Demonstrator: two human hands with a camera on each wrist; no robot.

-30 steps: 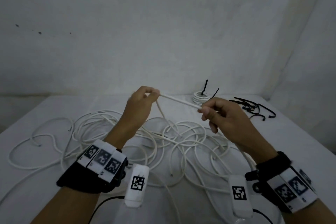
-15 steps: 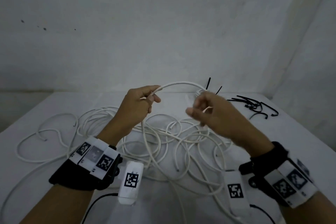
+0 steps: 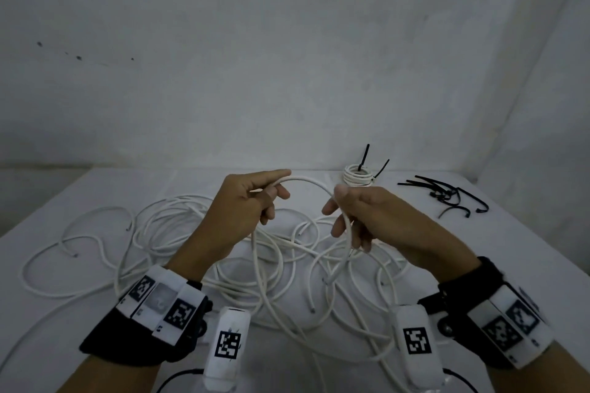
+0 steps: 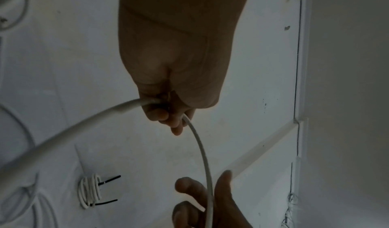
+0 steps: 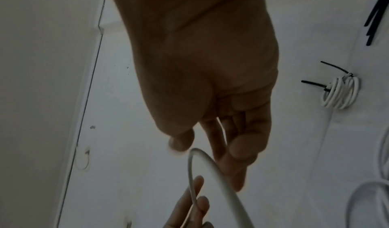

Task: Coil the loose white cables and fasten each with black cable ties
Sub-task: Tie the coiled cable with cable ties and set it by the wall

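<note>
Above the bench (image 3: 526,252), the left hand (image 3: 242,210) pinches a white cable (image 3: 306,183) that arches across to the right hand (image 3: 367,217), whose fingers curl loosely around it — both grips closed on it. Beneath lie tangled loose cables (image 3: 178,226); behind, a tied coil (image 3: 357,177) and spare black cable ties (image 3: 447,195).

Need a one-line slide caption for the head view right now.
Both hands, left hand and right hand, bend a white cable into an arch above tangled cables.
</note>
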